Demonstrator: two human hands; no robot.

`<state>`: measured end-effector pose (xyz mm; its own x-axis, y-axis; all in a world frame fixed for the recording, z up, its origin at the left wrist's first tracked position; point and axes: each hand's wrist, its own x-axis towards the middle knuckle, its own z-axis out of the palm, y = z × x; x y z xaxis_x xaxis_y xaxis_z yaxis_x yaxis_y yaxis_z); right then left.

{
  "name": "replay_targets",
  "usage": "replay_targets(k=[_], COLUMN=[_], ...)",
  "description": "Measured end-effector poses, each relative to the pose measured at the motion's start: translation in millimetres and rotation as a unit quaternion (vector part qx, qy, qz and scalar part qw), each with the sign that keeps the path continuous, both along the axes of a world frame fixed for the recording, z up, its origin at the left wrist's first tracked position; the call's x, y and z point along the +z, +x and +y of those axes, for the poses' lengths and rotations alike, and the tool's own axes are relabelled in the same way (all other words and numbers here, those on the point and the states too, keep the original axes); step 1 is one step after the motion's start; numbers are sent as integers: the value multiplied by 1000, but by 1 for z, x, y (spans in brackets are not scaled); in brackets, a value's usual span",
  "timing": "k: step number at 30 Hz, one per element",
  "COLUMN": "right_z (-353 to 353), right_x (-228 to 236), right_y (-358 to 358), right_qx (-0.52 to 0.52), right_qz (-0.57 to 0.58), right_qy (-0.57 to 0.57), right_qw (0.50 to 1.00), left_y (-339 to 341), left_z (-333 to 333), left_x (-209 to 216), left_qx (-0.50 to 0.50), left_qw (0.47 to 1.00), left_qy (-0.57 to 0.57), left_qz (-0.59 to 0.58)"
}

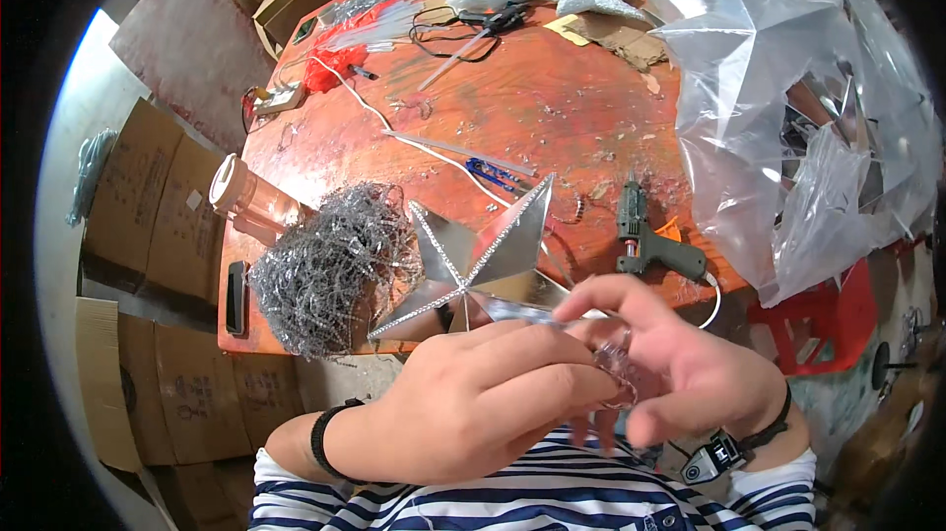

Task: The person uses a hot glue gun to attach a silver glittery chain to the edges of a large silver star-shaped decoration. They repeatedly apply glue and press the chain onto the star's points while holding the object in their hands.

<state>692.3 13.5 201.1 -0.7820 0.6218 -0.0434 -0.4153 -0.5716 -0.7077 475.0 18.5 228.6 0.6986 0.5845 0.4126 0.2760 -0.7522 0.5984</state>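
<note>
My two hands meet in front of my body at the near table edge. My left hand (pixel 468 398) is closed, its fingertips pinching a thin silver beaded trim (pixel 618 373). My right hand (pixel 690 359) curls around the bunched part of that trim, thumb held apart from the index finger. Some of its lower fingers are hidden or blurred. Just beyond my hands lies a shiny silver folded star (pixel 507 235) with trim along its ridges; its near points are covered by my hands. A tangled heap of silver trim (pixel 330 270) sits left of the star.
A dark green glue gun (pixel 650 235) with a white cord rests right of the star. A pink plastic jar (pixel 251 191) and a phone (pixel 236 298) are at the left. Clear plastic bags with silver stars (pixel 729 48) crowd the right; cardboard boxes (pixel 197 383) stand left of the table.
</note>
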Motion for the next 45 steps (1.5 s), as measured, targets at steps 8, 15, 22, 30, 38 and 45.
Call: replay_targets(k=[8, 15, 22, 30, 38, 45], right_z=[5, 7, 8, 9, 16, 6], right_x=[15, 16, -7, -9, 14, -12], right_y=[14, 33, 44, 33, 21, 31], right_qx=[9, -81, -100, -43, -51, -117], right_qz=[-287, -387, -355, -317, -328, -325], right_qy=[185, 357, 262, 341, 363, 283], right_qw=[940, 846, 892, 884, 871, 895], left_y=[-5, -26, -46, -40, -19, -46], left_z=[-8, -6, -3, 4, 21, 15], left_x=[-6, -2, -22, -23, -41, -38], left_qx=[44, 184, 273, 58, -145, 10], left_qw=[998, 962, 909, 934, 865, 914], left_qy=[-53, -201, -315, -353, -481, -406], left_qz=[-13, 36, 23, 16, -18, -10])
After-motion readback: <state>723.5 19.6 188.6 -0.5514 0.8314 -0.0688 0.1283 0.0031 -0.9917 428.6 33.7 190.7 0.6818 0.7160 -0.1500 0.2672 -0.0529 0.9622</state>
